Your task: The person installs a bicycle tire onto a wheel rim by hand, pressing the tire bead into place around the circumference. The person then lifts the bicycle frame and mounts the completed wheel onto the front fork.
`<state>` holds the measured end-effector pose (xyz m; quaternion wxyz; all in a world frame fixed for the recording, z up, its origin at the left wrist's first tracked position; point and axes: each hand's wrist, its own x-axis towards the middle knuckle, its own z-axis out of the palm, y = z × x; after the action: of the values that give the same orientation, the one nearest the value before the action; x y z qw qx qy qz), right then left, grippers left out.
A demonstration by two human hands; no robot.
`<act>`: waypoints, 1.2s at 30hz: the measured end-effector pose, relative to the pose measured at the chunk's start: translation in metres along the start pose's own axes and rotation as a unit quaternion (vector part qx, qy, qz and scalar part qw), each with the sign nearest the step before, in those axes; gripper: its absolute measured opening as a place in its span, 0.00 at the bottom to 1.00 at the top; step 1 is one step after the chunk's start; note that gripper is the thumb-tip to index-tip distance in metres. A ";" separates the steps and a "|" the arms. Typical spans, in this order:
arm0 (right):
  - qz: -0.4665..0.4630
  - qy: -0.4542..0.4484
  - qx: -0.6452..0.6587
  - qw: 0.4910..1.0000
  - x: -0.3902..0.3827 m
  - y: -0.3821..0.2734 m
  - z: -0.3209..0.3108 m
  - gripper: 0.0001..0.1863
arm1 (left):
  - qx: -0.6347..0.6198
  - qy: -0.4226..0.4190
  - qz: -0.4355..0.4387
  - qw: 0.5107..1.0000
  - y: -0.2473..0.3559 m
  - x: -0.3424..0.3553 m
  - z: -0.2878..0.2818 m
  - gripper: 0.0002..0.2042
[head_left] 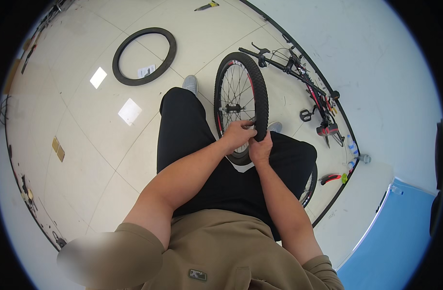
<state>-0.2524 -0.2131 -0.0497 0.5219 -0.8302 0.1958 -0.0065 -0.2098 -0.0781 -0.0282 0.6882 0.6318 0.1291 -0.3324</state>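
A bicycle wheel (262, 89) with a knobby black tyre and a red-marked rim stands upright between my knees. My left hand (238, 134) reaches over the near part of the rim, with its fingers pressed on the tyre's side. My right hand (261, 147) wraps round the tyre from the right, its thumb close to the fingers of my left hand. Whatever lies beneath the fingertips is hidden. Thin spokes run from the rim to the black hub (233, 108).
A loose black tyre (119, 53) lies on the tiled floor at the far left, with a paper (146, 72) inside its ring. To the right, a bicycle frame (314, 92) rests along the wall. A red-and-black saddle (331, 178) lies near bottles (352, 145).
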 end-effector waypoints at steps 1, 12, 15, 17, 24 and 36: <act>0.000 0.000 0.001 1.000 0.000 0.002 0.001 0.18 | -0.023 0.001 -0.001 1.000 -0.002 0.002 0.000 0.29; -0.024 -0.003 -0.050 0.998 0.000 0.001 0.008 0.19 | -0.115 0.037 -0.066 0.991 -0.004 0.003 -0.003 0.20; -0.004 -0.007 -0.066 0.998 -0.003 0.001 0.009 0.20 | -0.228 0.080 -0.173 0.955 -0.004 0.009 -0.010 0.11; 0.024 -0.027 -0.079 0.996 -0.005 -0.014 0.010 0.23 | -0.294 0.162 -0.233 0.913 -0.010 0.021 -0.018 0.03; 0.049 -0.071 -0.094 0.992 -0.011 -0.049 0.009 0.28 | -0.357 0.341 -0.246 0.834 -0.036 0.073 -0.044 0.18; -0.082 -0.025 -0.052 0.995 0.035 -0.005 -0.004 0.27 | -0.350 0.313 -0.227 0.853 -0.060 0.134 -0.062 0.18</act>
<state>-0.2195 -0.2259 -0.0502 0.4806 -0.8693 0.1138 -0.0188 -0.1322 -0.0567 -0.1653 0.6922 0.3728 0.5858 -0.1967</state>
